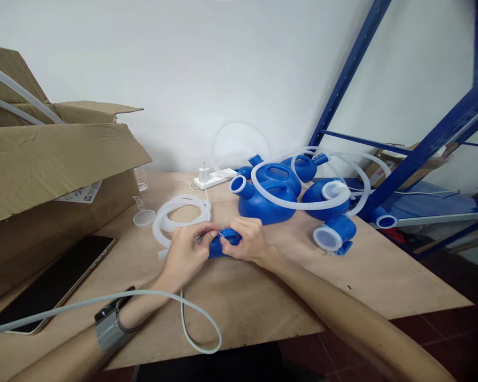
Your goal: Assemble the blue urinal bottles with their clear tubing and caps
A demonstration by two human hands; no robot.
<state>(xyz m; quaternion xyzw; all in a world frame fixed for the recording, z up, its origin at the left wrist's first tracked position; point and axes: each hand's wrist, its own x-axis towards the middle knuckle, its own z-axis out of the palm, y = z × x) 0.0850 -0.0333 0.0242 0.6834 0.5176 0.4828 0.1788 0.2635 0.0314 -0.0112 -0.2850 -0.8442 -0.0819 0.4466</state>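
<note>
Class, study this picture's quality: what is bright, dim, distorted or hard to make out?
Head view throughout: the pale wall is bright; the floor at lower right is dim; the cardboard box looks stretched, perhaps by a wide lens; between left hand and right hand, detail is unclear.

Blue plastic piece [217, 249], partly covered, between left hand [188, 248] and right hand [250, 237]

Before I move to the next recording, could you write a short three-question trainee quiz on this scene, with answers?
1. True or false: the coiled tube lies beyond the left hand.
2. What is the right hand gripping? A) the phone; B) a blue object; C) the power strip.
3. Which wrist wears the gray band?

Key: 1 true; 2 B; 3 the left.
</note>
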